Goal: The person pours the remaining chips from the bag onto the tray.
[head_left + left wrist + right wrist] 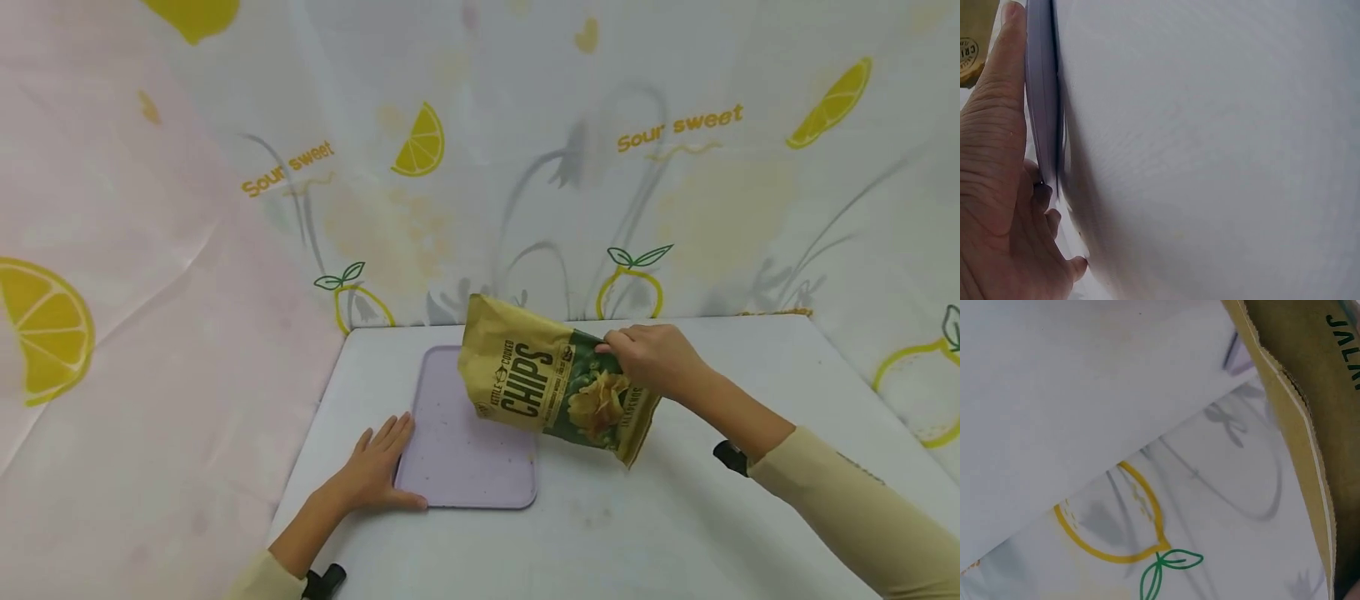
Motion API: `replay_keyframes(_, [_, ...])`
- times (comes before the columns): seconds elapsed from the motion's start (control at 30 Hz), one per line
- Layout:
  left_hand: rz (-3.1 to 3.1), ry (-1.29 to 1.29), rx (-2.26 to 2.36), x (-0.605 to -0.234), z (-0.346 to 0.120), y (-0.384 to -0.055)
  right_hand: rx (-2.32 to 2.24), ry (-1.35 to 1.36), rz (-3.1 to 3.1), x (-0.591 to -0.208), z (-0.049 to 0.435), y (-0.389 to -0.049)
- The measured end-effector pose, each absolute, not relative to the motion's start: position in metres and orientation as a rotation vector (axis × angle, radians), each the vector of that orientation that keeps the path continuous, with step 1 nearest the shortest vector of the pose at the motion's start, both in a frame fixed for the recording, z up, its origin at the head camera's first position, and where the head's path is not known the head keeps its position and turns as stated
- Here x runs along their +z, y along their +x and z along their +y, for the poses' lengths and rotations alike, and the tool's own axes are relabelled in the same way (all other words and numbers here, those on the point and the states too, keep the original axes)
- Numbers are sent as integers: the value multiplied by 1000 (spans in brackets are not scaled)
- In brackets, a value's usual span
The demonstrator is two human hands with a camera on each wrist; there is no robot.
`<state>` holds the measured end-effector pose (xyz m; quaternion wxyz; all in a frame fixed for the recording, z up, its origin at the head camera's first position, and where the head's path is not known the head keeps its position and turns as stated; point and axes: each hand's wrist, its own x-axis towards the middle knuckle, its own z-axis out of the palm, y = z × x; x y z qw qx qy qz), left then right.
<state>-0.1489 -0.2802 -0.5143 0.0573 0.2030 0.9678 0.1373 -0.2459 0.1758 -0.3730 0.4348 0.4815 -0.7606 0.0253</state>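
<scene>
My right hand [651, 357] grips the upper side of a bag of chips [525, 375] near its green right end. Tilted in the air, the yellow and green bag has its left part above a pale purple tray [468, 467]. In the right wrist view the crimped edge of the chip bag [1310, 450] runs down the right side. My left hand [375, 471] touches the tray's near left corner with fingers spread and thumb at the front edge. The left wrist view shows the thumb of that left hand [997, 125] along the tray's side [1041, 94].
Small crumb-like specks dot the tray. Beneath it is a white table [615, 533], backed by a lemon-printed curtain [487, 192] that also hangs along the left and right. A dark wrist device [731, 457] sits at each sleeve.
</scene>
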Motion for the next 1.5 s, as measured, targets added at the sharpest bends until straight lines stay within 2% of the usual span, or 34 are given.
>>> replay_keyframes(0.27, [2911,590,415,-514,-278,-151,110,1068,-1888,-363,183,-250])
replay_keyframes(0.47, [2924,604,396,-516,-280,-153,65,1144,-1905,-366,176,-249])
replay_keyframes(0.73, [2913,601,416,-516,-277,-152,84,1111,-1966,-381,181,-248])
replay_keyframes(1.5, [2930,606,419,-517,-279,-149,97,1113,-1972,-389,184,-243])
